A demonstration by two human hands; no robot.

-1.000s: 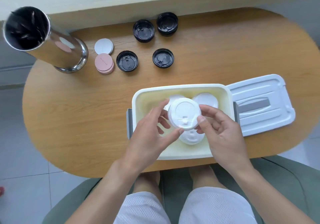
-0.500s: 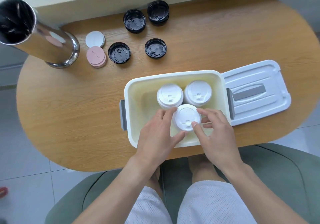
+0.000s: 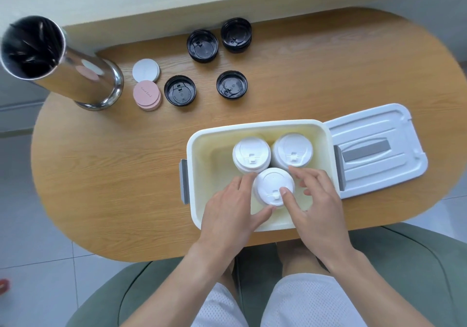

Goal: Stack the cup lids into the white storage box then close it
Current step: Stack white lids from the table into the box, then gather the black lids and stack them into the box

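Scanning from the left of the frame, you pass the steel canister lying tilted at upper left, then the white and pink coasters beside its base, then four black cup lids on the wooden surface, none of them boxed yet.

Lower down, your left hand curls round the near white lid stack, thumb at its front edge and fingers against its left side. A second ago you held that stack up above the white storage box; now it sits down inside, at the front, touching the two white stacks at the back of the box. Your right hand holds it too, thumb pressed on top by the sip tab, the other fingers bent along its right side.

To the right, the box cover lies flat on the surface against the box's right wall.

So the white lids look placed. You probably need to let go, fetch the black lids, and only then close the cover.
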